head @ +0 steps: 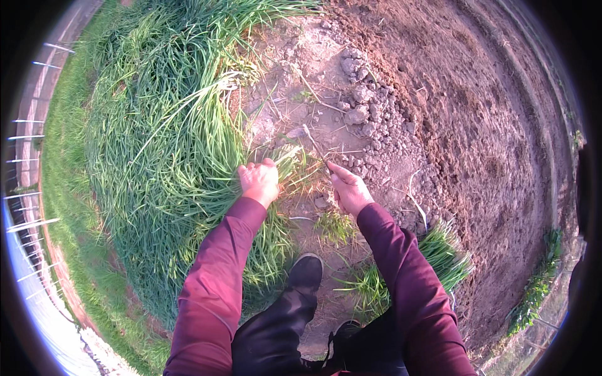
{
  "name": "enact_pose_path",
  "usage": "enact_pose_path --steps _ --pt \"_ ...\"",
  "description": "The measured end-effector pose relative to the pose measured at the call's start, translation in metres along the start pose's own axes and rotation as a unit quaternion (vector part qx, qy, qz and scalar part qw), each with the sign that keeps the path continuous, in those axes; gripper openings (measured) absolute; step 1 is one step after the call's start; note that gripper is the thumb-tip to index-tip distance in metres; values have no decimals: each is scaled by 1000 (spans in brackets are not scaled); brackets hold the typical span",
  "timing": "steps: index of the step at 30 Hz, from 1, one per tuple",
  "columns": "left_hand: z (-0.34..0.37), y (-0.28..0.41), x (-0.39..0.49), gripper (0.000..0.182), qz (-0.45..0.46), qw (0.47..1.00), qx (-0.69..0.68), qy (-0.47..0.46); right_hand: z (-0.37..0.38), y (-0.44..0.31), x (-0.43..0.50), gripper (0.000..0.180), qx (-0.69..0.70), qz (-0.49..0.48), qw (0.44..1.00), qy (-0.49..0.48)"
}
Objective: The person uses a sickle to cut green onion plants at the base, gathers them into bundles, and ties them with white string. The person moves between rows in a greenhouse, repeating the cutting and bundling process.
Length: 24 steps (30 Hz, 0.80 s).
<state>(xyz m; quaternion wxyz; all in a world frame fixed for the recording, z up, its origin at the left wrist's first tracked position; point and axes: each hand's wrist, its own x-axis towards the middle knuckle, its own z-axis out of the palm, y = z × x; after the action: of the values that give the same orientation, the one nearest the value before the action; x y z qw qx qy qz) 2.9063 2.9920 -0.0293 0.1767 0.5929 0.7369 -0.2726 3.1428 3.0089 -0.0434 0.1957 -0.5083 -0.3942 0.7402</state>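
Note:
My left hand is closed around a bunch of long, flat green leaves, which look like garlic chives. The pale ends of the bunch stick out to the right of my fist. A thin, dark-shafted hand tool is gripped in my right hand, and it points up and left over the bare soil. Its far end is pale; the exact shape of the working end is hard to make out. A dense bed of the same green leaves spreads to the left of both hands.
A bundle of green stalks lies beside my right forearm. Loose leaves and a small tuft are near my shoe. Soil clods border tilled earth at right. Cut leaves with whitish ends lie up ahead.

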Motion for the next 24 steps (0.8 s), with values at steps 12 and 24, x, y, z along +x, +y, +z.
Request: enact_pose_path --steps 12,24 --pt "27 -8 4 33 -1 996 -1 92 -1 9 37 40 -332 -71 940 -27" --pt "22 -12 -9 45 -53 986 -155 40 -9 9 27 39 -214 -79 974 0"
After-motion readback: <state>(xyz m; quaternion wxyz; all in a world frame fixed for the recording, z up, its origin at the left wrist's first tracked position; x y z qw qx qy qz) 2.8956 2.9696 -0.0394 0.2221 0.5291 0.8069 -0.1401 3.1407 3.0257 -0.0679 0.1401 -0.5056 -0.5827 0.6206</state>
